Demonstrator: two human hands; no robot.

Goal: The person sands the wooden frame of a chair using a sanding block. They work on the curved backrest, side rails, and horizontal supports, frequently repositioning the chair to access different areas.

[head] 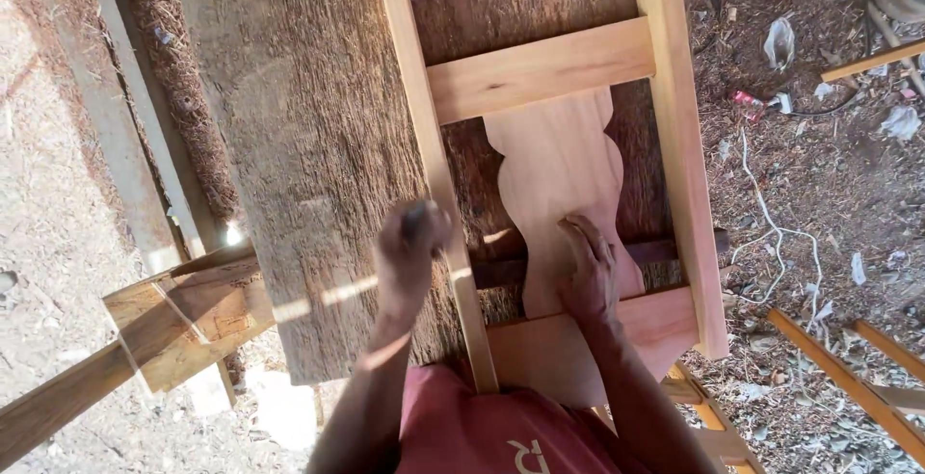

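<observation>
Right hand (588, 276) lies flat on the splat (559, 185), pinning it inside the frame (679, 146); left hand (409, 248), beside the frame's rail, is fisted around something small, blurred.

Left hand (409, 248) curled in a closed, blurred grip, right hand (588, 272) flat, fingers extended, both forearms reaching forward

Dirt ground (829, 185) littered with scraps and white cord (771, 228) — sunlit at left, a rough plank bench (308, 146).
</observation>
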